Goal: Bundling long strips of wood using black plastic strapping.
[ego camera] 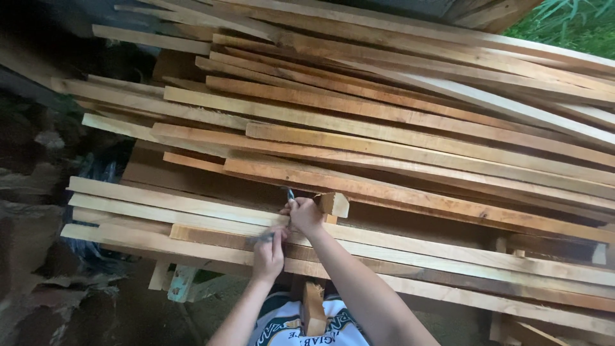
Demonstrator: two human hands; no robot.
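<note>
Atop stacked timber, the right hand (303, 214) gripped a pen (290, 194) and the left hand (269, 247) clenched a dark tool (261, 238) over a stiff, likely heavy plank (192, 204), best lifted near its ends.

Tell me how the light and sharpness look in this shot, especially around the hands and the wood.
Head view: soft daylight on the planks, no glare; the left edge falls into deep shadow; the left hand and right hand look slightly soft; the greenery is blurred.
</note>
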